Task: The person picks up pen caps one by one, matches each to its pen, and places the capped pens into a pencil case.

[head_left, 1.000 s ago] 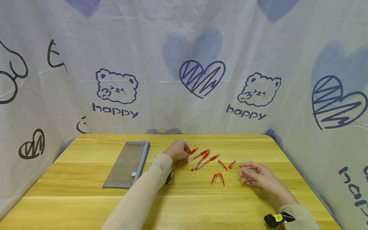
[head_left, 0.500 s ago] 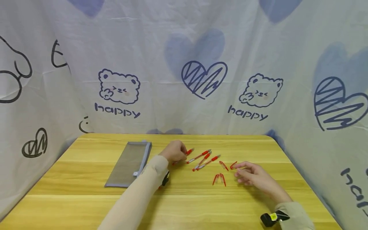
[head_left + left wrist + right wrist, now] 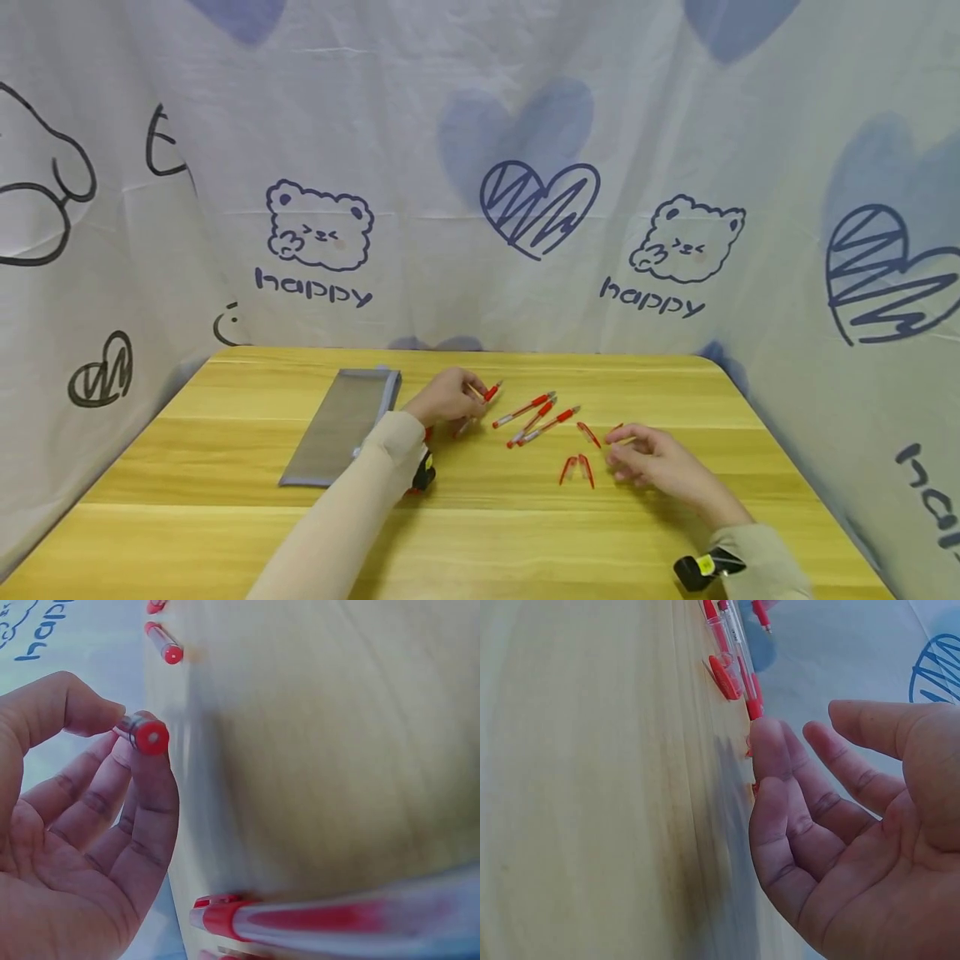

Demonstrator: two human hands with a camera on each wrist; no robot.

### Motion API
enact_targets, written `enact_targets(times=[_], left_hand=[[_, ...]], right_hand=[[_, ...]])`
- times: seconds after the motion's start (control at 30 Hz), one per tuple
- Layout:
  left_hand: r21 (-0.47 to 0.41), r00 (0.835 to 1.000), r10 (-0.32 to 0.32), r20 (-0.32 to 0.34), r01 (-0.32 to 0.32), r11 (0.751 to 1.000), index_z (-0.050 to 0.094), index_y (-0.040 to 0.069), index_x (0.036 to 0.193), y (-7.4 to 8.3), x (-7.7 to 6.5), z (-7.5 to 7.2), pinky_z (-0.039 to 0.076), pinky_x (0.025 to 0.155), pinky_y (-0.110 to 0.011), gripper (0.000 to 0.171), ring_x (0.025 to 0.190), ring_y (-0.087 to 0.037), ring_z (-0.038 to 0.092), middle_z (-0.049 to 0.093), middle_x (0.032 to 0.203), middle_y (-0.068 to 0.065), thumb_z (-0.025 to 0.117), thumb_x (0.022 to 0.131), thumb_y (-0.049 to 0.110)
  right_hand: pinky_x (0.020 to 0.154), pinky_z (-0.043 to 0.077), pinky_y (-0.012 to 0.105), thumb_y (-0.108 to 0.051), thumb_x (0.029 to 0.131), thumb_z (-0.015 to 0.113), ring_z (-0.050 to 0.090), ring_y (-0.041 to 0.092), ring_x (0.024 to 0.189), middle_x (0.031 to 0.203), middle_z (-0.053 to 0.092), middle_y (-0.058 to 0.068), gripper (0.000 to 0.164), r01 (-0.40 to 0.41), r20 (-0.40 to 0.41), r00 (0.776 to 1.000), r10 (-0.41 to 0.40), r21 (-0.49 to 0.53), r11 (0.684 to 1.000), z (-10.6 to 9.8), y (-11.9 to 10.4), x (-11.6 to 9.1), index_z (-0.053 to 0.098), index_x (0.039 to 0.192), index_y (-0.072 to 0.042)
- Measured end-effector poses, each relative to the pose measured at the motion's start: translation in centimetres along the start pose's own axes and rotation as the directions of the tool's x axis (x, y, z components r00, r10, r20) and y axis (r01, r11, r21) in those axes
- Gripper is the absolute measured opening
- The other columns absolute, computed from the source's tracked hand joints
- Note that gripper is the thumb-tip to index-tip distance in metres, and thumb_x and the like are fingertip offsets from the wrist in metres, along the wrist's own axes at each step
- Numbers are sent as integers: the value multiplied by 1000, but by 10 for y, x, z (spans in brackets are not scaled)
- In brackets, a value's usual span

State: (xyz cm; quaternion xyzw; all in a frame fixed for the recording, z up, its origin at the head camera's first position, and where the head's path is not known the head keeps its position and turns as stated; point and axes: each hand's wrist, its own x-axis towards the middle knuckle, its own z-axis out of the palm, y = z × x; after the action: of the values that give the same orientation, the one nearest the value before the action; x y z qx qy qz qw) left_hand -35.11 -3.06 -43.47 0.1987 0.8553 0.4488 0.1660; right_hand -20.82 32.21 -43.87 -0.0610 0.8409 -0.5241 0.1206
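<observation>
Your left hand [image 3: 450, 397] pinches a pen [image 3: 491, 392], tip slanting away and rightward, while your right hand [image 3: 663, 467], loose-fingered and holding nothing, hovers nearer the caps [image 3: 588, 435].

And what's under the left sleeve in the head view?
The sleeve hides the near right corner of the pouch. Red bits show beside it; the left wrist view shows a red pen nearby. Anything else underneath is covered.
</observation>
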Motion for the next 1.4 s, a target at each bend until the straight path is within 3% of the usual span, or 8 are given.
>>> enact_targets(times=[0.2, 0.37, 0.57, 1.17, 1.4], left_hand=[[-73, 1000, -23, -3, 22, 997, 72, 0, 126, -1, -8, -1, 59, 64, -27, 32, 71, -14, 64, 74, 97, -9, 72, 94, 3], [-178, 999, -25, 36, 31, 984, 68, 2, 136, -3, -14, -2, 62, 69, -30, 40, 76, -15, 67, 74, 109, -15, 70, 97, 5], [-253, 996, 21, 89, 2, 968, 64, 3, 143, -7, -24, -4, 63, 73, -31, 44, 80, -15, 70, 73, 123, -23, 69, 100, 10], [-347, 993, 39, 115, 4, 938, 63, 6, 144, 0, -50, -5, 63, 74, -33, 51, 89, -19, 72, 71, 122, -21, 68, 93, 4], [-358, 993, 36, 110, 6, 934, 63, 8, 144, 0, -58, -5, 62, 72, -31, 53, 89, -20, 74, 72, 113, -11, 69, 91, 3]], right_hand=[[74, 61, 36, -23, 113, 58, 75, 22, 90, 115, 77, 19, 39, -26, -11, 1000, 25, -66, 997, 5, -1, 3, 57, 138, 6], [67, 57, 32, -20, 111, 59, 72, 21, 84, 108, 75, 16, 35, -17, -11, 1000, 16, -112, 994, 9, -5, 4, 59, 135, 6], [64, 57, 28, -16, 108, 63, 70, 20, 79, 101, 73, 15, 34, 10, -16, 1000, -13, -166, 986, 16, -11, 8, 61, 133, 8], [64, 56, 29, -15, 102, 73, 67, 18, 72, 85, 67, 9, 31, -17, -55, 998, 6, -215, 977, 32, -24, 19, 67, 124, 6], [58, 46, 26, -18, 96, 81, 62, 17, 67, 76, 62, 4, 27, -63, -95, 995, 38, -275, 959, 38, -28, 21, 71, 114, -1]])
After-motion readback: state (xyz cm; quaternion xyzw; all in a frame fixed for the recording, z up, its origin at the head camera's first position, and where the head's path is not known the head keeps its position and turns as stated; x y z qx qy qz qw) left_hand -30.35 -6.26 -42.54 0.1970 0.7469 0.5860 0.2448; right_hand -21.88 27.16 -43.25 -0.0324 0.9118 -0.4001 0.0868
